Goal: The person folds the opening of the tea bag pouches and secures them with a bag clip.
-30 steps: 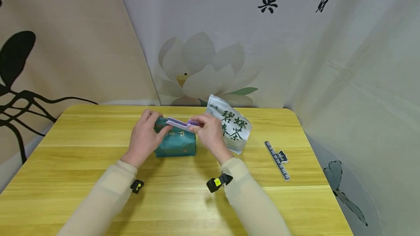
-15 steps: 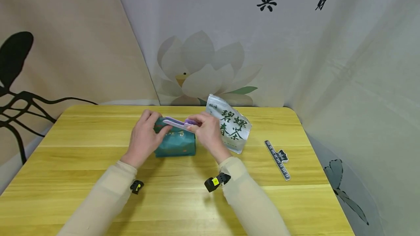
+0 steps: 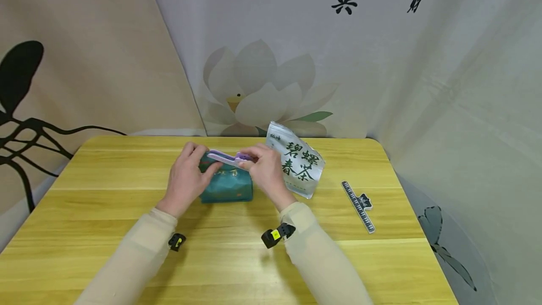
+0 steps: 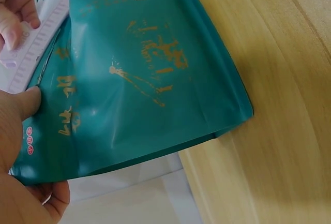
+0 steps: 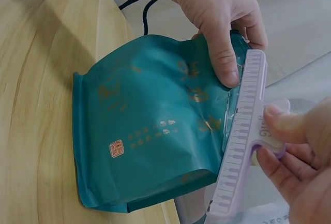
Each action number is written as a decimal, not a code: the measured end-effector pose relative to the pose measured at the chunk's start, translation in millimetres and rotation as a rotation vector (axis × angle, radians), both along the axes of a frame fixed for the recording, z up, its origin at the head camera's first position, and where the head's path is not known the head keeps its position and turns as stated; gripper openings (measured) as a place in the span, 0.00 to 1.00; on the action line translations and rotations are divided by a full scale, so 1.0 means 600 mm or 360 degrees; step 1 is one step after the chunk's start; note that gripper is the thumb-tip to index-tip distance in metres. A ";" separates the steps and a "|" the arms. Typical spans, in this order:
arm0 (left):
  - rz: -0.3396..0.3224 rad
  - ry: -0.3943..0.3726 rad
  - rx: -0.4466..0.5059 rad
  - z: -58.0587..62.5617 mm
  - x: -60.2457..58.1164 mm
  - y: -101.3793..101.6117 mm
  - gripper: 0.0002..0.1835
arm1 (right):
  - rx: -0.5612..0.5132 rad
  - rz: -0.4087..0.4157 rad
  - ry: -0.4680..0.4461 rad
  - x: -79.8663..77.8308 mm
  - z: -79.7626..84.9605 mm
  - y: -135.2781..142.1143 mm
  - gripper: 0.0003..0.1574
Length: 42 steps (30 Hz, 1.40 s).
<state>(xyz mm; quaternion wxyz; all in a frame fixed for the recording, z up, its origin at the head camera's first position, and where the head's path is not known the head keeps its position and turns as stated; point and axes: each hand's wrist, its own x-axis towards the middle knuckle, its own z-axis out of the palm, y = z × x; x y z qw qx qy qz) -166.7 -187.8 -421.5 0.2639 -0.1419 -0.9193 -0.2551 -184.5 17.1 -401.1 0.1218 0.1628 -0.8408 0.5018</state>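
A teal tea bag point(image 3: 226, 186) with gold lettering lies on the table. My left hand point(image 3: 188, 178) pinches its top edge near the left corner, thumb on the near face and fingers behind. My right hand point(image 3: 267, 168) holds a lilac long-jawed bag clip point(image 5: 240, 136) by its grip tabs, thumb on one side and fingers on the other. The clip has a piano-key pattern and runs along the bag's top edge, its far end close to the left thumb. In the left wrist view the clip point(image 4: 39, 53) partly shows behind the teal bag.
A silver bag point(image 3: 302, 166) with dark green characters stands tilted behind my right hand. A black-and-white piano-pattern clip point(image 3: 359, 207) lies on the wooden table point(image 3: 220, 262) at the right. Printed cloth point(image 3: 271, 22) hangs behind the table.
The right hand has shifted slightly left, sliding the lilac clip left along the top of the teal bag. The left hand keeps its place on the bag.
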 end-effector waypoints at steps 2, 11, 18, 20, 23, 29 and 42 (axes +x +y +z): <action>0.0001 0.0006 -0.0001 -0.001 -0.001 -0.001 0.18 | -0.0003 0.0001 0.0006 0.000 0.000 -0.001 0.13; 0.0025 -0.0027 -0.0015 -0.001 -0.001 0.000 0.19 | -0.0006 -0.0013 -0.0011 0.000 0.001 -0.006 0.12; 0.0042 -0.0058 -0.0020 0.000 0.001 0.002 0.19 | -0.0021 -0.0013 0.0006 0.000 0.001 -0.008 0.12; 0.0042 -0.0058 -0.0021 0.000 0.000 0.002 0.19 | -0.0030 -0.0005 0.0005 0.000 0.000 -0.007 0.13; 0.0035 -0.0050 -0.0022 0.000 -0.001 0.002 0.19 | -0.0039 0.0007 -0.0009 -0.001 0.001 -0.006 0.13; 0.0022 -0.0035 -0.0042 0.000 -0.003 0.001 0.20 | -0.0052 0.0039 -0.0027 -0.003 0.000 -0.002 0.14; 0.0032 -0.0054 -0.0042 0.002 -0.002 0.003 0.20 | -0.0073 0.0085 -0.0066 -0.007 -0.004 0.002 0.15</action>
